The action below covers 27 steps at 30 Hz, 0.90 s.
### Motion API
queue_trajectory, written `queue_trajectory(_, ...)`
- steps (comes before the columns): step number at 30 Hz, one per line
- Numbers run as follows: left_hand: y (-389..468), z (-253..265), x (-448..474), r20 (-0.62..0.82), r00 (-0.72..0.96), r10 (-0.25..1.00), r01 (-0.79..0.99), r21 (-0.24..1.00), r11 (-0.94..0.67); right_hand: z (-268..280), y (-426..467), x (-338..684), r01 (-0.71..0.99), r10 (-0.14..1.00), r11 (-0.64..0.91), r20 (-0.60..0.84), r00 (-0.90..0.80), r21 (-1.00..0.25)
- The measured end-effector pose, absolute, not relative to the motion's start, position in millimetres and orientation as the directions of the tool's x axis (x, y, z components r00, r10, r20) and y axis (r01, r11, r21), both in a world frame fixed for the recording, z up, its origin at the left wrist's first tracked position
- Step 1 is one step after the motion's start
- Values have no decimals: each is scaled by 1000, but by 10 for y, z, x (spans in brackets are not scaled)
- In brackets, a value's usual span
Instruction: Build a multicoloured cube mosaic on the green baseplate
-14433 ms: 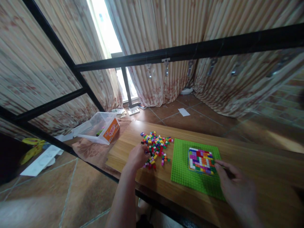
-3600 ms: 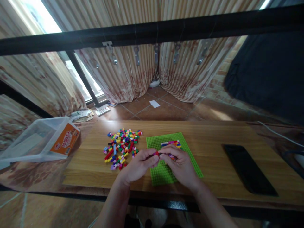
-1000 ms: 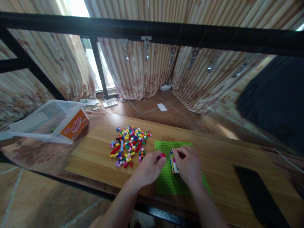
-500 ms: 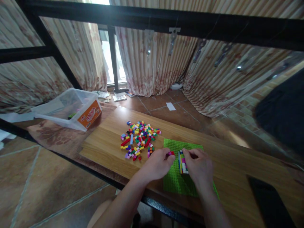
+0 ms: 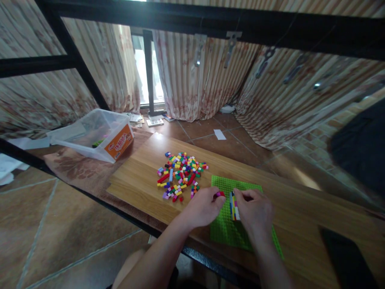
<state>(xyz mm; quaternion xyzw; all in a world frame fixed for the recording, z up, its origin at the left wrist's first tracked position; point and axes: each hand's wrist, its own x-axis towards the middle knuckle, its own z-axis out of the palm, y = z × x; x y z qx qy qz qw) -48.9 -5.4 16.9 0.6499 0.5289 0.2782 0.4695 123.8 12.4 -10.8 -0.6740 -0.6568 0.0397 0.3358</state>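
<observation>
Pinched between the fingers of my left hand [image 5: 202, 205] are red and magenta toy bricks [image 5: 220, 194], held over the left side of a green studded baseplate [image 5: 222, 233]. On that baseplate stands a small wall of multicoloured bricks [image 5: 234, 208], in blue, yellow, white, pink and other colours. My right hand [image 5: 255, 210] is closed on the wall from the right, its thumb near the top far end, and covers much of it. A gap separates the bricks in my left hand from the wall. Left of the baseplate lies a loose heap of coloured bricks [image 5: 182, 170].
The wooden board [image 5: 135, 180] carries all this, with a black flat object [image 5: 345, 257] at its right. A clear plastic box [image 5: 99, 136] with an orange label stands at the far left. A black metal bar [image 5: 210, 22] crosses above, before curtains [image 5: 192, 80].
The camera view has turned slightly, so the whole scene sits a little further right. Both hands keep nearly the same hold and place over the baseplate.
</observation>
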Motion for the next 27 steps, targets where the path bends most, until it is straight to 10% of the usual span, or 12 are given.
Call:
queue_trajectory(17, -37, 104, -476, -120, 269, 956, 371, 929, 12, -8, 46, 1409, 733, 928, -8, 269, 259, -680)
queue_trajectory(27, 23, -2, -392, -184, 289, 940, -39, 978, 204, 19, -122, 1157, 548, 917, 336, 400, -3, -766)
